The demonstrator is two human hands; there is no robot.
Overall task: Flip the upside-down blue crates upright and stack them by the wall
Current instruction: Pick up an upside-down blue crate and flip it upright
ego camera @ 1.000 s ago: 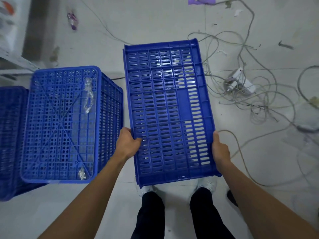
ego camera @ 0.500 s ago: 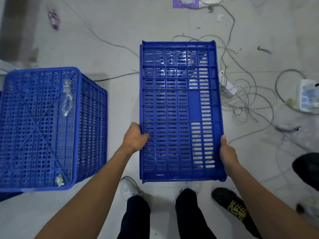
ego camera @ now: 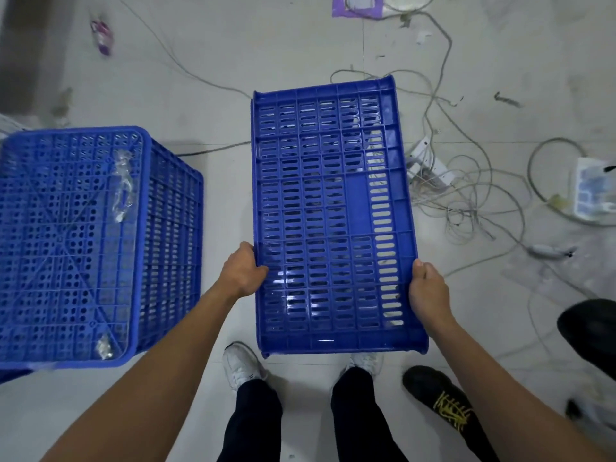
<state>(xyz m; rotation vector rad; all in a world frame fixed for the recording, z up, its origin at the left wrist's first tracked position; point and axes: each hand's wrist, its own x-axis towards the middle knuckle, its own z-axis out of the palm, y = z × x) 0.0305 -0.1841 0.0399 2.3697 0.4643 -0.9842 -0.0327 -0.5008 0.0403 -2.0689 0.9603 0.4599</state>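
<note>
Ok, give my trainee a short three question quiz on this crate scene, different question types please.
1. True or false: both hands grip the slotted crate.
2. The upside-down crate sits on which side of the held one? A left, B right.
3. Fill in: loose ___ lie on the floor to the right.

Key: 1 true, left hand and right hand. 2 A. 3 cables.

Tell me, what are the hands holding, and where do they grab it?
Both hands hold one blue crate: the left hand grips its left long edge, the right hand its right long edge, near the end closest to the person.
</note>
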